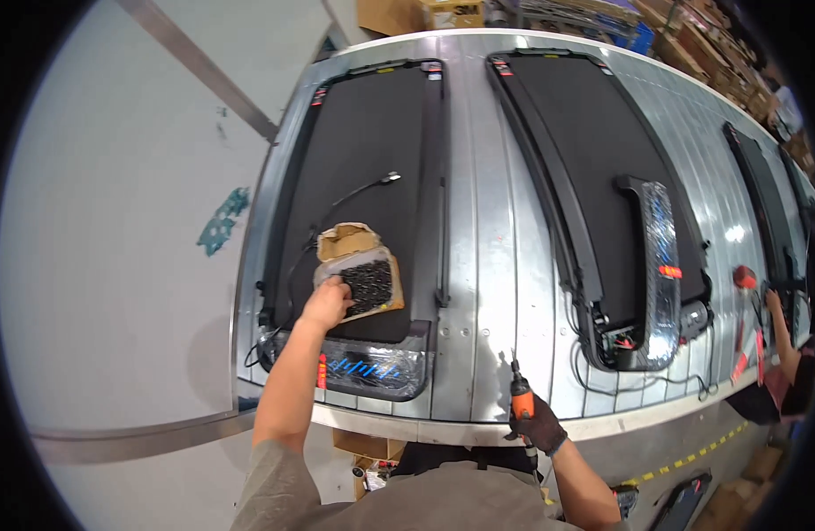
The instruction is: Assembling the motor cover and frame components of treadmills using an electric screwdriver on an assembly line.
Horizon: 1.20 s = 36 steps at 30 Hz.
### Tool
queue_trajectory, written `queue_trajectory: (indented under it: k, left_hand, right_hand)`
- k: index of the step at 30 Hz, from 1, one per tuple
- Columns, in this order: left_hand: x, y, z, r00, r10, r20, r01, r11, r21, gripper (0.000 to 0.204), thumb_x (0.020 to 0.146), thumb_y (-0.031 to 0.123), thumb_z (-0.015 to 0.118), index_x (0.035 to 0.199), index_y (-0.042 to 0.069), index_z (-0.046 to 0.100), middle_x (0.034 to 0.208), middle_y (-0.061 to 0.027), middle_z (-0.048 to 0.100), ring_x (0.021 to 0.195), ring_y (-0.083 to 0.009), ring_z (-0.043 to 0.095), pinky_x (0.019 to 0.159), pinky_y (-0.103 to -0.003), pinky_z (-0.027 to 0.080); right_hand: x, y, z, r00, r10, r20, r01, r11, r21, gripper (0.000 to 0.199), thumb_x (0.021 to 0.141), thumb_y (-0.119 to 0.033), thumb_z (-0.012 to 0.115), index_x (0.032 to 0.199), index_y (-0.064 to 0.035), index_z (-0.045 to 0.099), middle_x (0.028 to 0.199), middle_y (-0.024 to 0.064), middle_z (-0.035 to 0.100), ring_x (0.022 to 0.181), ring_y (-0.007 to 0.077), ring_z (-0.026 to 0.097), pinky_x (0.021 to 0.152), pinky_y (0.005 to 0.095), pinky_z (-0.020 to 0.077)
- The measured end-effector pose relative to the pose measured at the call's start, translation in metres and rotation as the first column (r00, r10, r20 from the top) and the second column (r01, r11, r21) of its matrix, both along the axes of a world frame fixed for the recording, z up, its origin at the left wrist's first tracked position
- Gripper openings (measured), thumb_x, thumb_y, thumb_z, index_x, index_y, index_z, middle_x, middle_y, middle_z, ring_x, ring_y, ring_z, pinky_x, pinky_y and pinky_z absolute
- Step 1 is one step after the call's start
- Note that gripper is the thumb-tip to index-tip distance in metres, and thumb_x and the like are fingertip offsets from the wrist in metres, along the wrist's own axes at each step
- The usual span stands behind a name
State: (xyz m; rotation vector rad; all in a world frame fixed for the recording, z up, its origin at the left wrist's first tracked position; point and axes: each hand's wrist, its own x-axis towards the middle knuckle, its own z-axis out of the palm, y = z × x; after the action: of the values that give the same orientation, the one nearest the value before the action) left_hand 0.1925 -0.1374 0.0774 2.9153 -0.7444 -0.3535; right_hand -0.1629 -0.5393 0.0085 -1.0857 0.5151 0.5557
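My bare left hand (329, 303) reaches into an open cardboard box (347, 240) lined with clear plastic. Many small black screws (369, 285) fill it. The fingers are curled at the near left side of the screws, and what they pinch is hidden. Under the box lies a treadmill deck (368, 133) with a black belt and a plastic-wrapped front cover (372, 367). In a dark glove, my right hand (542, 427) is wrapped round an orange and black power screwdriver (522, 400), its bit pointing away from me over the metal table's near edge.
A second treadmill deck (593, 133) lies to the right, with a wrapped cover (661, 265) set aslant on it and wiring exposed. Further right, a co-worker's hand (774, 301) is at another deck (761, 195). A red-headed mallet (744, 278) rests between. Cables trail along the metal table (478, 221).
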Motion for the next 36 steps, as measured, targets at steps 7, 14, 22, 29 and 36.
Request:
queue_trajectory:
  k: [7,14,22,29,36]
  left_hand:
    - [0.009,0.015,0.013,0.991,0.107,-0.078,-0.105,0.994,0.027,0.014,0.081,-0.005,0.069,0.092,0.001,0.063,0.101,-0.0229,0.064,0.097,-0.0433,0.065,0.087,-0.051,0.054]
    - [-0.014,-0.013,0.039,0.954,0.209,0.214,-0.107,0.907,-0.408,0.012,0.089,-0.009,0.064,0.095,0.002,0.063,0.091,-0.0148,0.065,0.076,-0.0287,0.070,0.074,-0.038,0.057]
    - [-0.141,-0.084,0.027,0.519,0.004,-0.854,-0.809,-0.320,-0.493,0.030,0.090,-0.006,0.070,0.119,0.002,0.063,0.111,-0.0145,0.072,0.103,-0.0283,0.072,0.092,-0.035,0.062]
    - [-0.209,-0.098,-0.004,0.221,-0.306,-0.926,-0.913,-0.400,-0.086,0.010,0.096,-0.001,0.068,0.100,0.007,0.070,0.114,-0.0115,0.073,0.111,-0.0284,0.071,0.099,-0.035,0.059]
    - [-0.234,-0.112,0.022,0.264,-0.330,-0.907,-0.871,-0.485,-0.077,0.016,0.095,-0.003,0.069,0.089,0.013,0.068,0.105,-0.0033,0.075,0.101,-0.0179,0.071,0.100,-0.035,0.056]
  right_hand:
    - [0.012,0.026,0.033,0.997,0.073,0.033,-0.069,0.993,-0.095,0.046,0.079,0.003,0.070,0.121,-0.0041,0.052,0.095,0.0053,0.056,0.081,0.0191,0.063,0.074,0.0408,0.0652]
    - [0.009,0.039,0.031,0.982,0.182,0.043,-0.162,0.944,-0.287,0.041,0.080,-0.004,0.073,0.116,-0.0060,0.053,0.089,0.0046,0.059,0.073,0.0174,0.064,0.069,0.0353,0.0587]
    - [0.037,0.050,0.087,0.845,0.528,0.085,-0.365,0.687,-0.628,0.050,0.076,-0.023,0.078,0.116,-0.0043,0.054,0.094,0.0211,0.068,0.095,0.0462,0.067,0.085,0.0496,0.0542]
    - [0.054,0.042,0.135,0.704,0.710,-0.001,-0.473,0.467,-0.747,0.055,0.077,-0.031,0.077,0.119,-0.0061,0.053,0.095,0.0231,0.070,0.095,0.0455,0.069,0.083,0.0521,0.0547]
    - [0.059,0.018,0.145,0.649,0.757,0.078,-0.408,0.433,-0.804,0.052,0.076,-0.031,0.075,0.117,-0.0070,0.056,0.087,0.0206,0.071,0.085,0.0439,0.070,0.077,0.0534,0.0558]
